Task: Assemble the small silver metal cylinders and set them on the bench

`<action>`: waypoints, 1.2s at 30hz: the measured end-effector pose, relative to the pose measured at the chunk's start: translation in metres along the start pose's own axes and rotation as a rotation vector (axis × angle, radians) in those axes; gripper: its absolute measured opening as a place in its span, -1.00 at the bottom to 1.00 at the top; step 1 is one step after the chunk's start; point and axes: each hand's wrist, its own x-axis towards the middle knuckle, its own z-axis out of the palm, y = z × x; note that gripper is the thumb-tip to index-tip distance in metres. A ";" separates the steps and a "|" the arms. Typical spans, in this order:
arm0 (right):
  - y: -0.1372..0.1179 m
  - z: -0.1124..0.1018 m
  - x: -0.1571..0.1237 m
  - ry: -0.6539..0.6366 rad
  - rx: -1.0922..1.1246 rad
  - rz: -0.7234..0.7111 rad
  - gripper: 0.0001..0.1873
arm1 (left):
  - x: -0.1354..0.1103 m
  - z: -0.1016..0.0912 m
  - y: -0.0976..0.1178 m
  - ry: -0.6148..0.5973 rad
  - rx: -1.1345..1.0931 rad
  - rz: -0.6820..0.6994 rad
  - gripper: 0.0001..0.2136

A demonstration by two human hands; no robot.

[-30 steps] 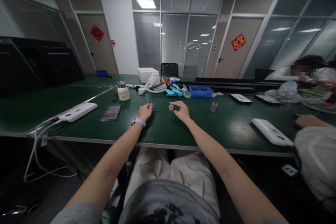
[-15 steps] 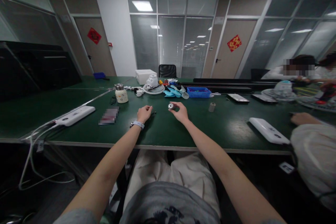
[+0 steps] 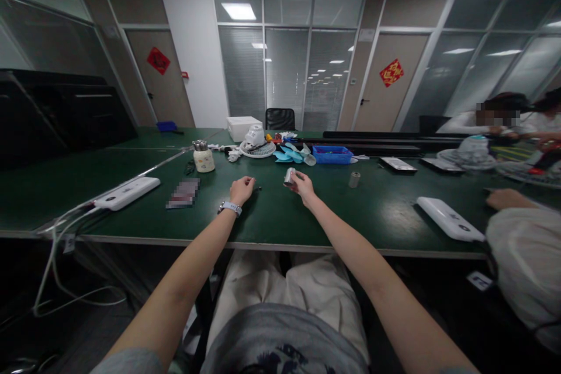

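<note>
A small silver metal cylinder (image 3: 289,177) with a darker end is gripped between the thumb and fingers of my right hand (image 3: 303,186), just above the green table (image 3: 280,216). To its left, my left hand (image 3: 242,190) rests near the tabletop with its fingers curled together. What those fingers hold, if anything, is too small to make out. Just right of that hand lies a tiny dark piece (image 3: 259,188). A second, similar metal cylinder (image 3: 355,179) stands upright on the table, right of my right hand.
Behind my hands are light-blue fan blades (image 3: 289,155), a white round grille (image 3: 258,151) and a blue basket (image 3: 332,155). A cream bottle (image 3: 203,160) and a white power strip (image 3: 127,193) stand left. Another white box-like strip (image 3: 449,219) and a person's arm (image 3: 508,198) are right.
My right hand has turned the metal cylinder from end-on to a tilted position showing its side, moving it slightly right. My left hand stays put.
</note>
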 end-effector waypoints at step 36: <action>-0.010 -0.011 -0.005 -0.246 0.445 0.437 -0.54 | -0.006 -0.005 0.006 0.007 -0.012 -0.005 -0.67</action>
